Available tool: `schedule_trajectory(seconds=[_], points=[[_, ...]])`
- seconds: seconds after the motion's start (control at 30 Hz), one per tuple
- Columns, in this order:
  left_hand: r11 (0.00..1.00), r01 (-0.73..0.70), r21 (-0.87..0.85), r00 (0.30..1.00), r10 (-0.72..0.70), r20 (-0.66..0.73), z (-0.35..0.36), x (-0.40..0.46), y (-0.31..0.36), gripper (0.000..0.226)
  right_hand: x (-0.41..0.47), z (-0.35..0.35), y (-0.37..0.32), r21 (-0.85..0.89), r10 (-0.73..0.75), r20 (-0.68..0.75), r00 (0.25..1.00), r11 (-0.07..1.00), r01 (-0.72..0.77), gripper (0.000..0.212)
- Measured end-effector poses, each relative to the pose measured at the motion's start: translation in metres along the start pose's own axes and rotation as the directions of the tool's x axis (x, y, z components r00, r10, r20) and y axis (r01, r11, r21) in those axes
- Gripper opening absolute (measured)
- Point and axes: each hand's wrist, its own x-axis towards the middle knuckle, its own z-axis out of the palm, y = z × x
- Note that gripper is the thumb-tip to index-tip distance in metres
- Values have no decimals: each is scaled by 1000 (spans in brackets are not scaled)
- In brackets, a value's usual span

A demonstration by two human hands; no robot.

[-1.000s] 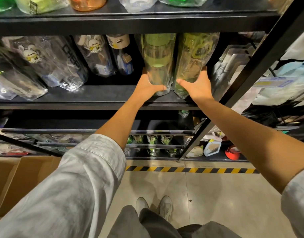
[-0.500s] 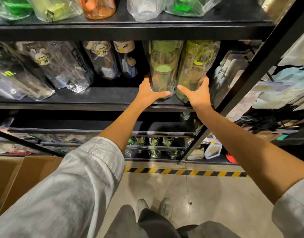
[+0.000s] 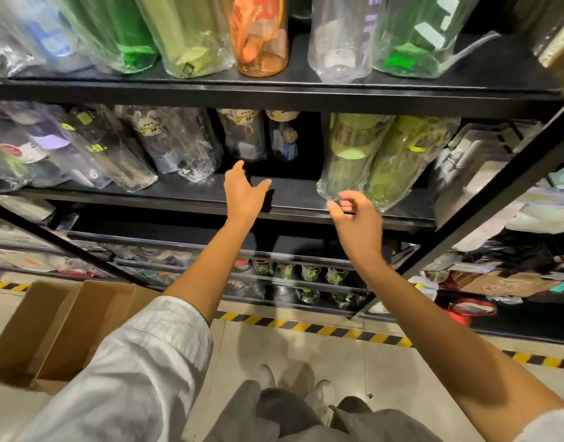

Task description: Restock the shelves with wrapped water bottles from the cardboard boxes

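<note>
Both hands hang free in front of the middle shelf (image 3: 293, 189), holding nothing. The left hand (image 3: 244, 194) reaches over the bare stretch of the shelf with its fingers straight and spread and the thumb splayed to the right. The right hand (image 3: 357, 223) sits just before the shelf's front edge, its fingers loosely curled around nothing, close to the base of the wrapped green bottles but apart from them.

Two wrapped green bottles (image 3: 354, 157) stand side by side on the right part of the middle shelf, leaning slightly, their plastic wrap crinkled at the base. To the left of the bare gap, more wrapped bottles (image 3: 175, 145) with rabbit prints and dark lettering lean in a row. The top shelf (image 3: 274, 90) carries green, orange and clear bottles in wrap. On the floor at lower left sits an open cardboard box (image 3: 70, 323), its flaps up; what is in it cannot be told. A yellow-and-black striped strip (image 3: 322, 330) runs along the floor at the foot of the rack.
</note>
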Motion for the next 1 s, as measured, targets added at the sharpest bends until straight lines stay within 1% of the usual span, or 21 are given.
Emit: schedule_trajectory(seconds=[0.1,0.13,0.17,0.23,0.27,0.3,0.33,0.37,0.4,0.43,0.47,0.5,0.57,0.6,0.63,0.7,0.77,0.8,0.87,0.93,1.0], points=[[998,58,17,998,-58,17,-12,26,0,85,13,34,-32,45,-26,101,995,999,21,46],[996,75,37,997,-76,34,-15,35,0,80,19,45,-43,58,-24,119,993,998,17,52],[994,97,45,994,-99,49,-17,43,0,69,26,56,-52,58,-22,120,993,998,15,58],[992,100,82,993,-105,61,-19,64,-8,34,48,77,-64,18,-16,91,996,1000,15,64],[991,94,98,991,-102,81,-20,72,-12,38,61,86,-69,-13,-1,80,997,1000,2,62],[990,69,119,992,-81,101,-20,81,-13,50,77,97,-74,-45,45,79,996,998,-41,57],[992,35,122,990,-51,129,-22,87,-12,56,91,104,-78,-81,117,94,989,991,-110,59],[991,34,130,984,-56,168,-22,94,-12,55,104,111,-82,-103,189,112,976,979,-178,71],[992,72,100,979,-89,185,-20,98,-10,49,117,118,-84,-91,217,132,967,974,-207,86],[987,96,128,962,-125,244,-18,103,-12,39,128,125,-85,-42,201,122,972,979,-197,95],[968,66,243,946,-139,294,-14,111,-11,22,137,129,-85,1,169,78,982,985,-170,96],[976,52,213,955,-111,275,-14,117,-14,18,146,131,-84,2,144,30,989,990,-144,92],[991,62,115,964,-89,250,-12,127,-21,85,157,132,-83,-22,135,-8,991,991,-135,88],[999,38,30,973,-44,225,-11,133,-21,108,163,133,-84,-8,132,-11,991,991,-132,88],[1000,-8,-12,977,11,212,-10,135,-19,118,169,135,-83,11,140,-2,990,990,-140,87],[993,-21,-117,977,45,208,-3,143,-18,115,175,137,-80,64,143,10,990,988,-143,84],[970,26,-242,982,20,187,5,153,-19,116,176,139,-76,110,144,2,990,984,-144,85],[962,43,-271,981,11,195,11,164,-25,120,176,140,-73,134,147,10,989,980,-147,81],[954,18,-301,978,47,206,26,187,-43,120,178,143,-68,150,154,48,987,976,-159,62],[946,44,-322,973,33,230,29,195,-46,110,180,147,-64,132,146,54,988,980,-152,57],[931,43,-362,964,56,258,19,185,-34,88,180,151,-60,131,116,22,993,984,-117,61]])
